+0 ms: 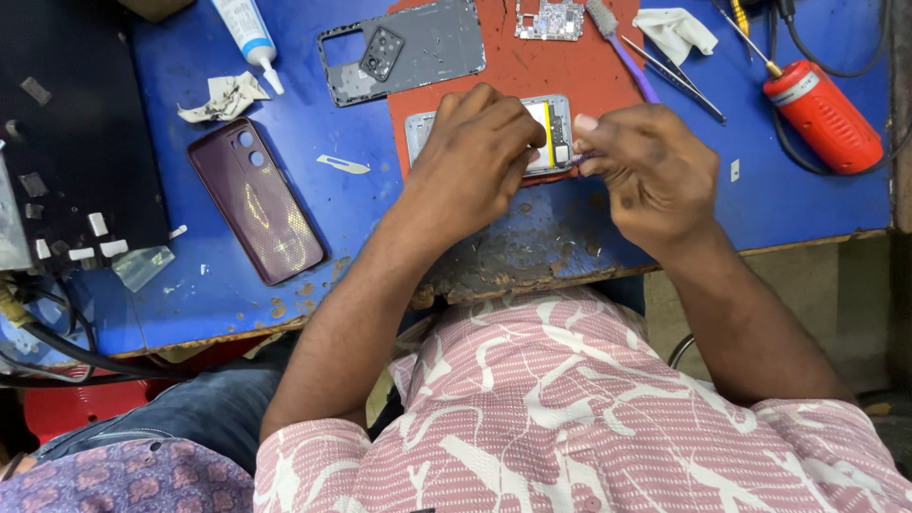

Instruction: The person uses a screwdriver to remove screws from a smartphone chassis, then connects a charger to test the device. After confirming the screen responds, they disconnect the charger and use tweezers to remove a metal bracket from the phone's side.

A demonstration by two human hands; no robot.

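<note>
An opened phone body [556,133] with a yellow strip inside lies on a red mat [532,66] on the blue worktable [313,199]. My left hand [475,157] rests on the phone's middle and holds it down, covering most of it. My right hand [651,171] is closed beside the phone's right end, pinching a small tool whose tip meets the phone's edge; the tool is mostly hidden by the fingers.
A maroon back cover [256,201] lies to the left, a grey inner frame [404,49] above it, a circuit board [549,19] at the top. Also there: a glue tube [247,33], a purple brush [622,52], tweezers [679,78], a red heat tool [822,116], crumpled paper [223,97].
</note>
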